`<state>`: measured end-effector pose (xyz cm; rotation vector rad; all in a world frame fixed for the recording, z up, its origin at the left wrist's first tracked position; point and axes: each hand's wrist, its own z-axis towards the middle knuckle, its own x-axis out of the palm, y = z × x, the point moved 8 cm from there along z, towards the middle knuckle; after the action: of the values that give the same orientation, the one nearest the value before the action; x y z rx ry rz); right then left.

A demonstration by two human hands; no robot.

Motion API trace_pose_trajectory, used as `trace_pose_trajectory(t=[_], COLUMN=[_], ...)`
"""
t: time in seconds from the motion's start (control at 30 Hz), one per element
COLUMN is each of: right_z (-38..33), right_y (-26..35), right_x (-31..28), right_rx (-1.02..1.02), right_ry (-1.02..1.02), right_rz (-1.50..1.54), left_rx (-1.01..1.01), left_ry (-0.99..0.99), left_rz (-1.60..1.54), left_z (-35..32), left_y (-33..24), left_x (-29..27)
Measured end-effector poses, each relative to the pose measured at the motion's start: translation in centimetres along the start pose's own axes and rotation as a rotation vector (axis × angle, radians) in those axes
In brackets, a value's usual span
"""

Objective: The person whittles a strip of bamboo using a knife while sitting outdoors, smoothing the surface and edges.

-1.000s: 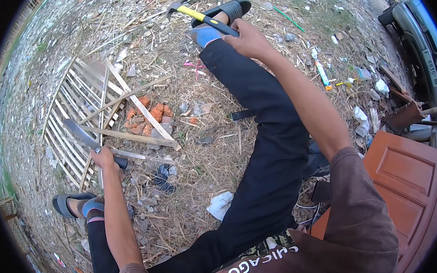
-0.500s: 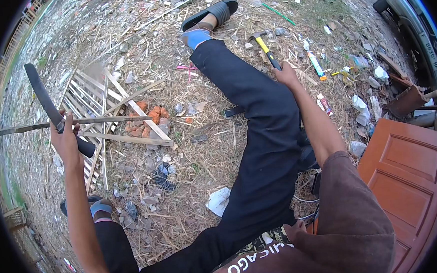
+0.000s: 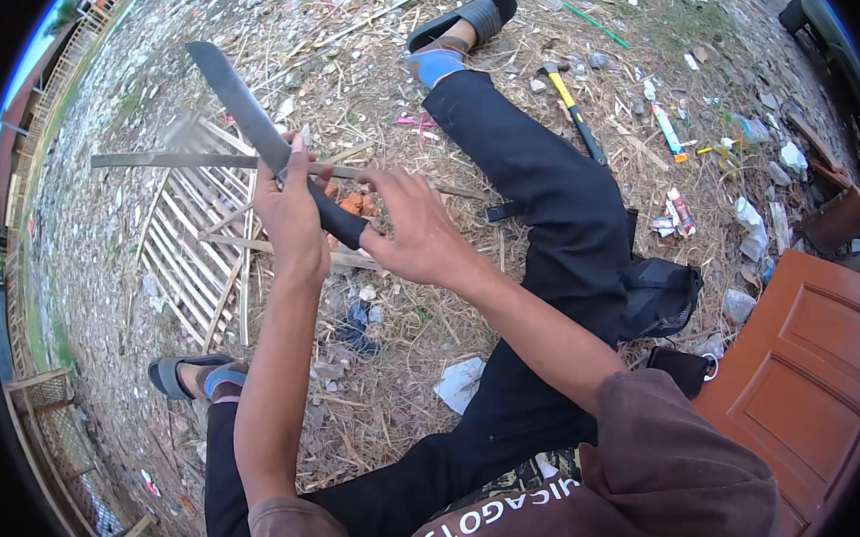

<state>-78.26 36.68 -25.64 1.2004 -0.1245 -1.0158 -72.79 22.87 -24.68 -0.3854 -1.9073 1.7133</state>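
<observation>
I sit on straw-littered ground with my legs spread. My left hand (image 3: 288, 208) is closed around a long machete (image 3: 238, 103) where the blade meets its black handle, blade pointing up and left. It also pins a thin bamboo strip (image 3: 167, 159) that runs crosswise behind the blade. My right hand (image 3: 413, 230) closes on the lower end of the black handle, thumb under it and fingers over it. A yellow-handled hammer (image 3: 573, 107) lies on the ground beside my right leg, with no hand on it.
A slatted bamboo frame (image 3: 193, 253) lies flat under my hands. A brown panelled door (image 3: 810, 363) lies at the right. Small rubbish and packets (image 3: 677, 209) are scattered by my right leg. A wire-mesh frame (image 3: 56, 429) stands at the far left.
My right hand has left the hammer on the ground and moved left to the machete's handle. My left hand has brought the machete and the strip in toward the middle.
</observation>
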Motion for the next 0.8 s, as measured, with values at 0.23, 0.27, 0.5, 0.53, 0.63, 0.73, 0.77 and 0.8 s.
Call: trace_pose_trajectory(t=[0.23, 0.27, 0.5, 0.53, 0.63, 0.73, 0.77, 0.8], right_z=[-3.9, -4.0, -1.7, -1.9, -3.9, -6.2, -6.5, -6.5], right_y=[-1.5, -0.9, 0.2, -0.1, -3.2, -5.2, -5.5, -5.5], right_x=[4.3, 4.8, 5.4, 5.3, 4.4, 3.7, 3.4, 3.1], right_rx=[0.372, 0.362, 0.433, 0.431, 0.57, 0.651, 0.624, 0.594], right_ry=[0.236, 0.252, 0.032, 0.04, 0.104, -0.001, -0.054, -0.106], right_rz=[0.304, 0.314, 0.241, 0.246, 0.229, 0.376, 0.354, 0.329], left_rx=[-0.019, -0.039, 0.013, 0.071, 0.284, 0.409, 0.432, 0.433], left_ry=[0.038, 0.034, 0.314, 0.37, 0.223, 0.004, -0.034, -0.036], left_rz=[0.06, 0.04, 0.255, 0.35, 0.348, 0.185, 0.23, 0.233], left_z=[-2.4, -2.8, -3.7, -3.6, -2.3, -0.6, -0.2, 0.0], left_y=[0.8, 0.8, 0.5, -0.1, -4.4, -9.0, -10.0, -10.8], left_x=[-3.4, -3.2, -3.1, -3.1, -5.6, -8.1, -8.9, -9.3])
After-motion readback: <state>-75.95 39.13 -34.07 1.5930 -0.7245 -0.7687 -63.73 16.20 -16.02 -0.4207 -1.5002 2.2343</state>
